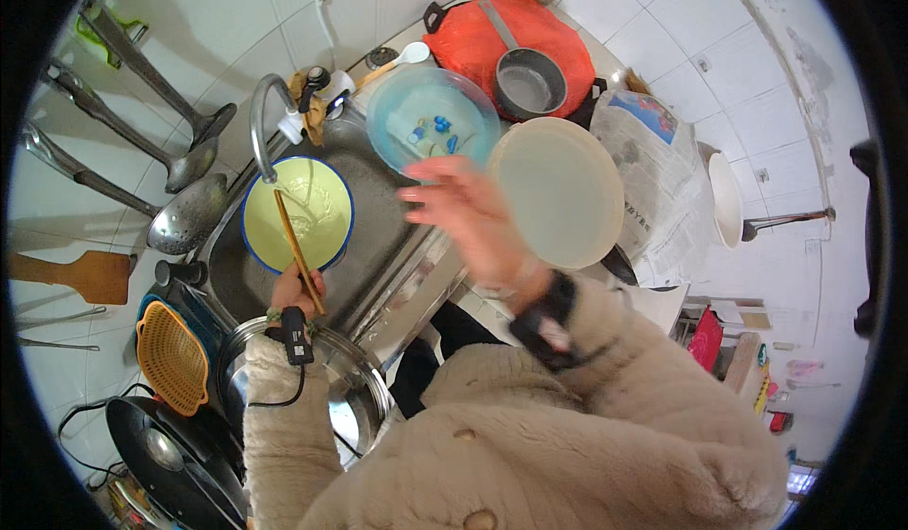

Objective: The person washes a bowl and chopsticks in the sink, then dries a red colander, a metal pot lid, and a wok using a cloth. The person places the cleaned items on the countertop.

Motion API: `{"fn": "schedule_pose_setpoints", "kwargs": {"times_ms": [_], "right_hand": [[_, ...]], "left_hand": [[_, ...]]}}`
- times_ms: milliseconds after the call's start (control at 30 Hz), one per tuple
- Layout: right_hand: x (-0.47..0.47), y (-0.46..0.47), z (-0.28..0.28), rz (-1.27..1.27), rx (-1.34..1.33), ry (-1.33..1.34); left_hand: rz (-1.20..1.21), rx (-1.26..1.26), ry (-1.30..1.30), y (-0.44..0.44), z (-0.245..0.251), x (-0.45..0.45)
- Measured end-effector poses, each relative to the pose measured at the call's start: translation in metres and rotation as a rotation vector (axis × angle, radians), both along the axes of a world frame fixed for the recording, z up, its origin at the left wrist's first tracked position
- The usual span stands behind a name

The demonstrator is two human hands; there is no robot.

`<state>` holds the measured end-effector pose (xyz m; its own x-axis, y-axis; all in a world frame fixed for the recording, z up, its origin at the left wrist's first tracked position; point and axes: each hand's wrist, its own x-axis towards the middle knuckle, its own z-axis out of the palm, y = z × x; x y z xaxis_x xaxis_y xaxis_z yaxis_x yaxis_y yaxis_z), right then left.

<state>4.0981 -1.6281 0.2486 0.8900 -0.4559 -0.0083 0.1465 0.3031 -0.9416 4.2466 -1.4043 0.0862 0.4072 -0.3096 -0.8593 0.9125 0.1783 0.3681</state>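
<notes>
My left hand (294,290) grips a pair of wooden chopsticks (291,232) and is at the near rim of a yellow enamel bowl with a blue edge (326,211). Water runs into that bowl from a curved metal faucet (259,122); the bowl stands in the steel sink (379,211). Blurred by motion, my right hand (461,211) is raised with fingers apart and nothing seen in it. It is over the sink's right edge, near a translucent blue basin (383,122) with small blue items inside and a pale round plastic basin or lid (560,197).
Behind the basins, a grey saucepan (530,82) rests on a red covering (454,33). Metal ladles (191,154) hang at left. An orange basket (174,360), a large steel pot (376,381) and a black pan (135,438) are at lower left. Newspaper under plastic (631,168) lies right.
</notes>
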Motion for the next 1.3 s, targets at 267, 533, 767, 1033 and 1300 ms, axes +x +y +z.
{"fn": "schedule_pose_setpoints", "kwargs": {"times_ms": [267,533,767,1033,1300], "right_hand": [[-0.105,-0.240,0.018,-0.322,-0.588,0.469],[-0.034,-0.385,-0.106,0.399,-1.612,0.442],[-0.013,-0.388,-0.097,0.378,-1.959,0.575],[-0.011,-0.303,0.030,-0.075,-1.634,0.269],[-0.020,-0.115,0.107,-0.023,-0.652,0.398]], "left_hand": [[0.015,0.015,-0.024,0.005,-0.006,0.000],[0.119,-0.042,0.084,0.000,-0.002,-0.012],[0.181,0.115,0.003,0.001,-0.001,-0.026],[-0.004,0.131,-0.062,0.007,0.004,-0.036],[0.001,-0.008,-0.064,0.008,0.018,-0.034]]}}
